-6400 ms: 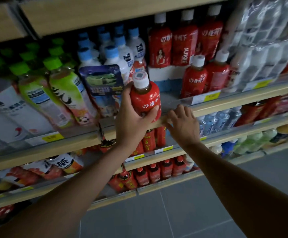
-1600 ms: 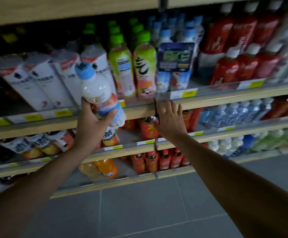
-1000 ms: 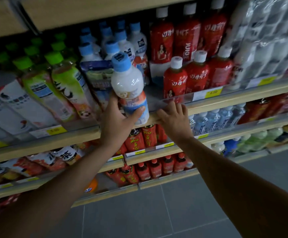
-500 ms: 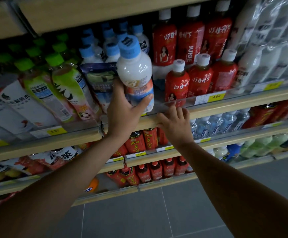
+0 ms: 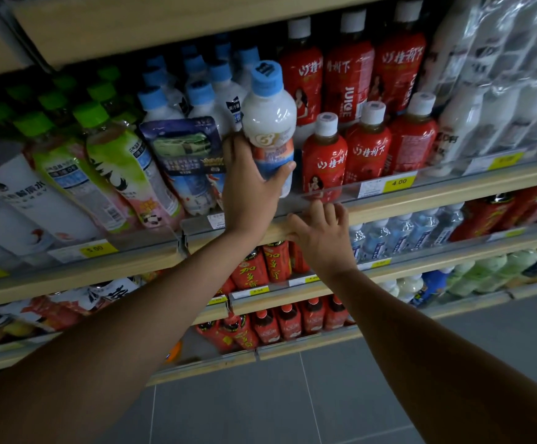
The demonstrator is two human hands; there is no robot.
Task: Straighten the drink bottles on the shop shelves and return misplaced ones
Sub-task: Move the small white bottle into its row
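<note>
The red white-capped bottle (image 5: 323,158), formerly gripped by the left hand (image 5: 249,187), has been set down at the front edge of the shelf (image 5: 421,200), leftmost in its row. A blue-capped white bottle (image 5: 268,123) has been taken up instead, carried rightward from the white-labelled bottles (image 5: 20,200) and raised over the shelf's front edge, just beside the blue-capped row (image 5: 203,100).

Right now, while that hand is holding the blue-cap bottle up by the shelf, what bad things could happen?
1. The left hand grips the blue-capped bottle low down, so its top could tip sideways.
2. The bottle is right beside the small red bottle; pushing it in might knock that one over.
3. Its bottom could catch on the clear rail along the shelf front.
</note>
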